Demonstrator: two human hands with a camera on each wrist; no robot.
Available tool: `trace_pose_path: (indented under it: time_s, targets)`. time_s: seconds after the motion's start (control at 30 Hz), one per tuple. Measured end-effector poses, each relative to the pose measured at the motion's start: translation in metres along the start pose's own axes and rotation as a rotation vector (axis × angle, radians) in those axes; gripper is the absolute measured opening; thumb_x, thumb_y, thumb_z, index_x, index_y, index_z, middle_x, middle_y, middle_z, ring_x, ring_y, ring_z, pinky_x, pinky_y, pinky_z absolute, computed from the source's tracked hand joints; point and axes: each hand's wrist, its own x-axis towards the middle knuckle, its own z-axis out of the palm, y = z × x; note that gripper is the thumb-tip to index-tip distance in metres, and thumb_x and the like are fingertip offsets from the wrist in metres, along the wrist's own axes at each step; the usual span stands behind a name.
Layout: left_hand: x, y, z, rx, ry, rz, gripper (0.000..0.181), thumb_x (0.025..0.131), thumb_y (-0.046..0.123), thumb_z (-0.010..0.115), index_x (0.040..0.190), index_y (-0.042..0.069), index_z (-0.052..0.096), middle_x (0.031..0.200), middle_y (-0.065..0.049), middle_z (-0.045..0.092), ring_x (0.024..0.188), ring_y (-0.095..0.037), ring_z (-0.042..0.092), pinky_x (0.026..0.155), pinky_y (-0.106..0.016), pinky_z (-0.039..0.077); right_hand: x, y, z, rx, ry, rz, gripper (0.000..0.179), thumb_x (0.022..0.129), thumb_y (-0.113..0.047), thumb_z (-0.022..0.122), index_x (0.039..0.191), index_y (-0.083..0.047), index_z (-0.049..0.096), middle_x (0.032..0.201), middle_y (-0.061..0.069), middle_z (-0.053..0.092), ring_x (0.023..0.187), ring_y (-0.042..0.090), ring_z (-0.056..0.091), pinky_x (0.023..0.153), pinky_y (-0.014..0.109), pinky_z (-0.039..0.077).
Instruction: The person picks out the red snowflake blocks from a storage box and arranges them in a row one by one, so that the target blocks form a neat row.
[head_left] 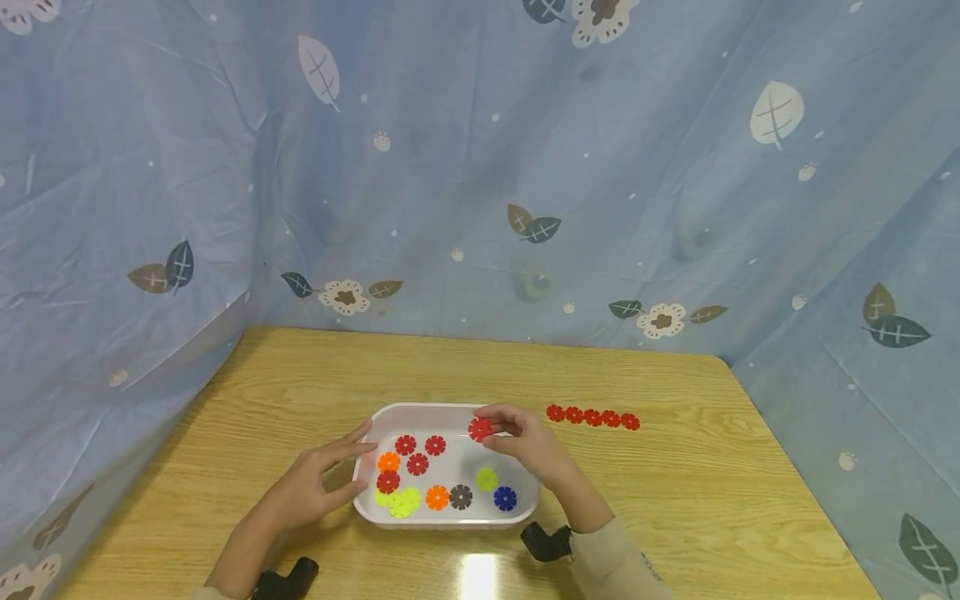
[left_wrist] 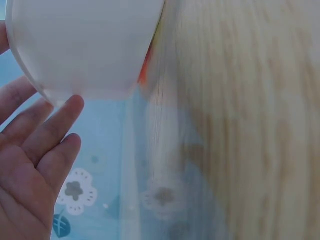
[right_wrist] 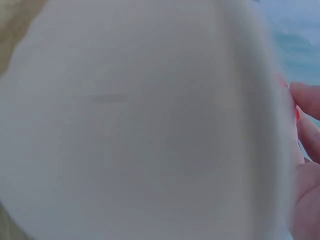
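Observation:
A white plastic tray [head_left: 517, 522] stands on the table with notched plastic discs in it. Red discs [head_left: 417, 464] lie in its left half, near orange, yellow-green, grey and dark blue [head_left: 506, 498] ones. My left hand [head_left: 311, 487] is at the tray's left end, fingers spread and fairly straight, fingertips against the wall in the left wrist view. Over the tray's far right part, my right hand [head_left: 528, 442] pinches a red disc [head_left: 480, 429] between thumb and fingers. In the right wrist view the tray wall [right_wrist: 150, 125] hides most of that hand.
To the right of the tray, several red discs [head_left: 593, 417] form a straight row on the wooden table [head_left: 675, 500]. A blue leaf-patterned curtain [head_left: 465, 167] hangs behind the table and at both sides. Black straps [head_left: 546, 542] sit near both wrists.

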Motion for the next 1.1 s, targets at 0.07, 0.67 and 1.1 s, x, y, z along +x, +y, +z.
trace_pose_path:
  time_s: [0.07,0.67,1.1]
  targets:
    - [0.0,0.0,0.0,0.001,-0.001,0.004,0.043,0.084,0.026,0.072,0.125,0.015,0.063,0.148,-0.007,0.042,0.128,-0.031,0.048,0.098,-0.052,0.045,-0.004,0.001,-0.009,0.02,0.048,-0.006,0.04,0.085,-0.008,0.068,0.123,0.001,0.06,0.115,0.016,0.063,0.1,0.018,0.06,0.081,0.019,0.052]
    - [0.001,0.0,-0.001,-0.007,-0.006,-0.01,0.043,0.085,0.028,0.071,0.126,0.017,0.062,0.148,-0.006,0.042,0.129,-0.032,0.048,0.098,-0.051,0.045,-0.024,0.052,-0.068,0.027,0.428,0.197,0.042,0.085,-0.008,0.069,0.126,-0.003,0.06,0.126,0.014,0.057,0.101,0.012,0.055,0.081,0.013,0.049]
    - [0.001,-0.001,-0.001,-0.009,-0.009,-0.015,0.042,0.085,0.028,0.07,0.125,0.017,0.062,0.148,-0.006,0.042,0.129,-0.032,0.048,0.097,-0.053,0.045,-0.019,0.079,-0.071,-0.056,0.422,0.276,0.037,0.082,-0.006,0.07,0.118,-0.001,0.063,0.094,0.007,0.061,0.081,0.012,0.052,0.063,0.018,0.048]
